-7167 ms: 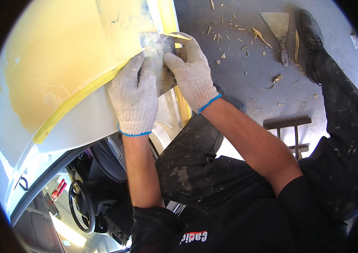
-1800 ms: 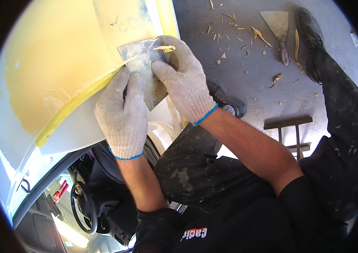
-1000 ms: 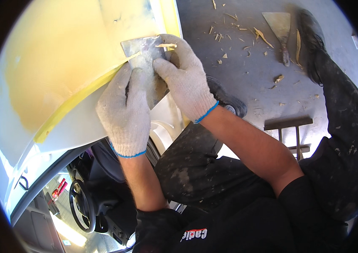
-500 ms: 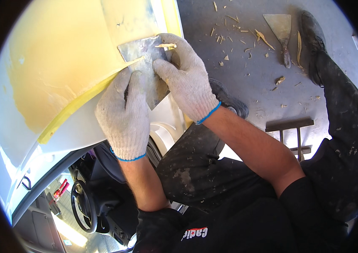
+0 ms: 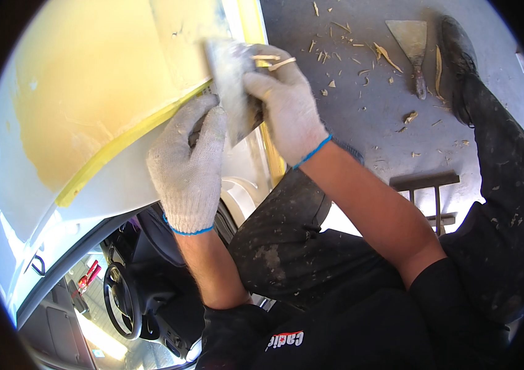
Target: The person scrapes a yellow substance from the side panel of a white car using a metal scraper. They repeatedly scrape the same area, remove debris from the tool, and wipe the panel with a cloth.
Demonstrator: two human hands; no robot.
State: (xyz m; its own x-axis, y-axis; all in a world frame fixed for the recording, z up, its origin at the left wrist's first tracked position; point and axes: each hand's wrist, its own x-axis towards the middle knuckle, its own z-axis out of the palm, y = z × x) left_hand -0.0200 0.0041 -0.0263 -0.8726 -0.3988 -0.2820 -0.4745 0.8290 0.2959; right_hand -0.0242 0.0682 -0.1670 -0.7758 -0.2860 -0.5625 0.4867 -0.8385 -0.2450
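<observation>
A flat metal scraper plate (image 5: 228, 83), smeared grey and slightly blurred, is gripped at its right side by my gloved right hand (image 5: 289, 102). Two pale yellow peeled strips (image 5: 281, 64) lie at that hand's fingers. My gloved left hand (image 5: 188, 160) is just left of the plate, its thumb and forefinger drawn close together at the edge of the car panel. What they hold, if anything, is hidden. Yellow masking tape (image 5: 114, 150) runs along the panel's curved edge, below a broad coat of yellow filler (image 5: 95, 80).
On the grey floor to the right lie a triangular putty knife (image 5: 411, 52) and scattered yellow shavings (image 5: 387, 57). A dark metal stand (image 5: 425, 180) is near my leg. At lower left, the car's window opening shows a steering wheel (image 5: 120, 302).
My right hand has moved the plate slightly up and right, off the tape edge. A yellow strip that stretched from the tape onto the plate no longer does. My left hand has shifted slightly right.
</observation>
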